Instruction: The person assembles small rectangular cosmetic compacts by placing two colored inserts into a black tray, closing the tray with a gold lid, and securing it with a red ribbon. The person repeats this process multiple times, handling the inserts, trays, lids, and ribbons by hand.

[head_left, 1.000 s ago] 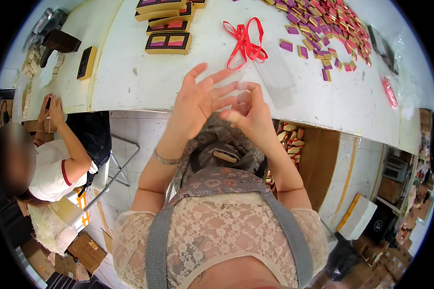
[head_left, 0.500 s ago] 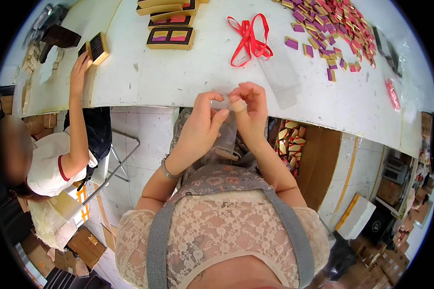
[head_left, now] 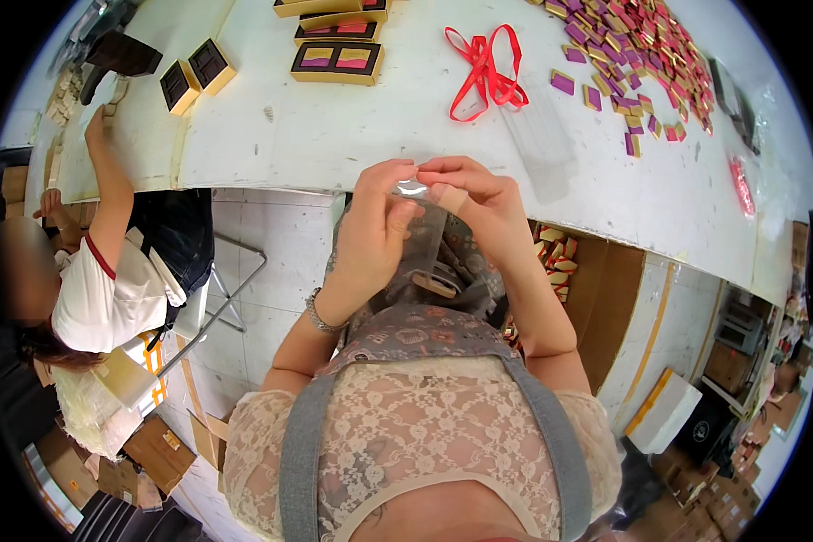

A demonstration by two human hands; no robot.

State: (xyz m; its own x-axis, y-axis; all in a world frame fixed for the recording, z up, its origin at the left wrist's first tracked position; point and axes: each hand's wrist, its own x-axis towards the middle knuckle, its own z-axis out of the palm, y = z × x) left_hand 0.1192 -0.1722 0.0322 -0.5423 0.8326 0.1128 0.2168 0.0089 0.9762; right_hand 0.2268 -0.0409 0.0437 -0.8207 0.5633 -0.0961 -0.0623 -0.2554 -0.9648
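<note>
- Fingertips of the wearer's left hand [head_left: 375, 230] and right hand [head_left: 492, 212] have drawn together since the earlier frame; farther off, a co-worker's hand [head_left: 96, 125] has left two open dark-and-gold boxes [head_left: 212, 68].
- Both hands pinch, narrowly, the upper end of a clear plastic piece [head_left: 422, 237] (its edges barely show), which hangs before the lap, near the table [head_left: 244, 154].
- With so small a hold, slick film could slip into the lap; uneven pulling might crease or split it, and the bandage [head_left: 450, 197] on the right thumb may dull its touch.
- Counts, near to far: one piece in hand; one carton [head_left: 610, 289] of gold-and-red pieces, too many to count; one clear sheet [head_left: 542, 154]; one red ribbon tangle [head_left: 482, 72]; at least four filled boxes [head_left: 338, 76], cut off above; two open boxes; loose purple-and-pink pieces [head_left: 637, 63], uncountable.
</note>
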